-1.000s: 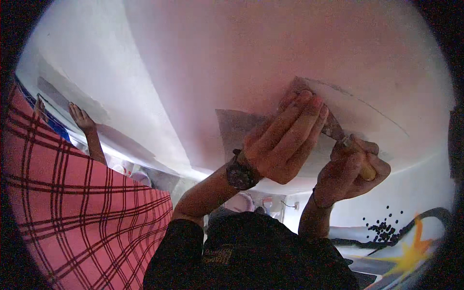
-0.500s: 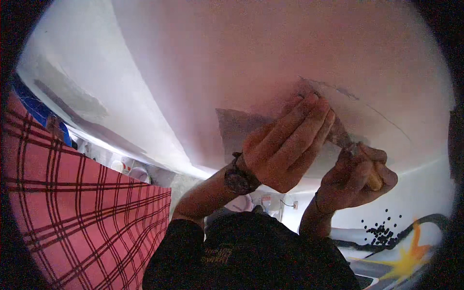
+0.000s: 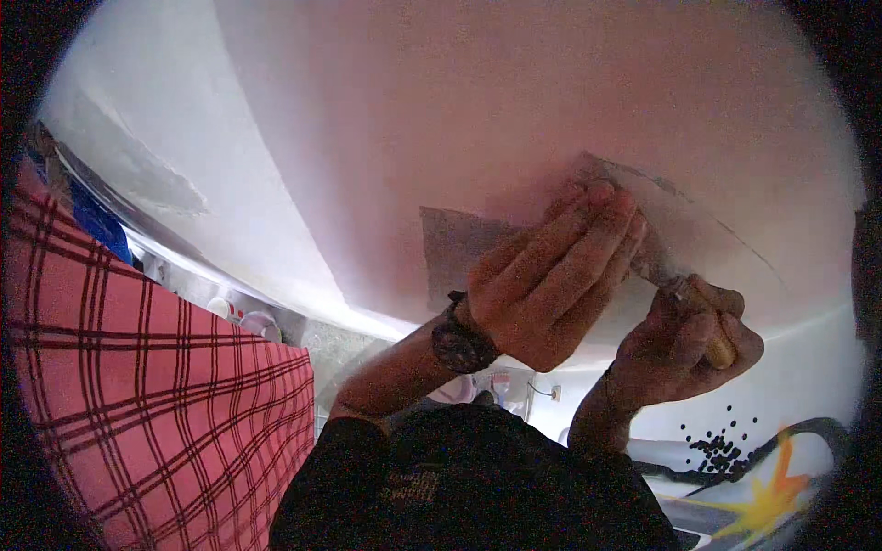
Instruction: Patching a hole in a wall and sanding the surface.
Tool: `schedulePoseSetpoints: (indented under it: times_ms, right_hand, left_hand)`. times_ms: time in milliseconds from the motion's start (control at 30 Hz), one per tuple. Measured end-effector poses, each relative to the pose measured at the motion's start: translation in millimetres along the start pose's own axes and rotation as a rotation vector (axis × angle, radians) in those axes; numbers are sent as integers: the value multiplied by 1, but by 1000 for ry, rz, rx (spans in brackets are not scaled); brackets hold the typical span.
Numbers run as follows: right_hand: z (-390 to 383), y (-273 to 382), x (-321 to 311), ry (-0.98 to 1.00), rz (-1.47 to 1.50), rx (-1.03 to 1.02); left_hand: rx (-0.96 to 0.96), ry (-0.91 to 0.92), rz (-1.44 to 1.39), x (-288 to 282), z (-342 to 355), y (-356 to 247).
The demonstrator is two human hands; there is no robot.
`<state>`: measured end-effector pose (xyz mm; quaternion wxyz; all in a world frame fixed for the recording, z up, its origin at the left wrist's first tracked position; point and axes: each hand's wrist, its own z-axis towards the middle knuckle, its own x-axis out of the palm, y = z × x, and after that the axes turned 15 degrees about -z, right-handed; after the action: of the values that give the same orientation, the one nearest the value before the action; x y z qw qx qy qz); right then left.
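Note:
My right hand (image 3: 689, 344) is closed around the wooden handle (image 3: 720, 347) of a scraper. Its thin metal blade (image 3: 658, 257) points up and left toward a pale, pinkish plastered surface (image 3: 441, 101). My left hand (image 3: 556, 275), with a dark watch (image 3: 459, 342) on the wrist, has its fingers stretched out side by side. Their tips rest by the blade's far end, at the surface, and hide part of it. A thin crack-like line (image 3: 717, 216) runs down to the right from there. Beside the left hand lies a darker grey patch (image 3: 450, 243).
A red plaid cloth (image 3: 165, 404) hangs at the left, with something blue (image 3: 99, 220) above it. Pale containers (image 3: 257, 323) stand far below. At the lower right is a white wall with a black and yellow painted pattern (image 3: 767, 496); a socket (image 3: 555, 393) shows behind me.
Both hands and the marks on the surface appear slightly further right and lower in view. The grip on the scraper stays the same.

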<state>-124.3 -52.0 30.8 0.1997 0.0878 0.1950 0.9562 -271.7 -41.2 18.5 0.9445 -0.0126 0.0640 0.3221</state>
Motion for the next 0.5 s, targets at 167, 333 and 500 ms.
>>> schedulePoseSetpoints:
  times_ms: [167, 333, 500]
  right_hand:
    - [-3, -1, 0, -20, -31, 34]
    - [-1, 4, 4, -13, -32, -10]
    - [7, 3, -10, -27, -42, 57]
  left_hand:
    - [-4, -10, 29, 0, -3, -1]
    - [-58, 75, -25, 3, -6, -6]
    - [-18, -54, 3, 17, 2, -11]
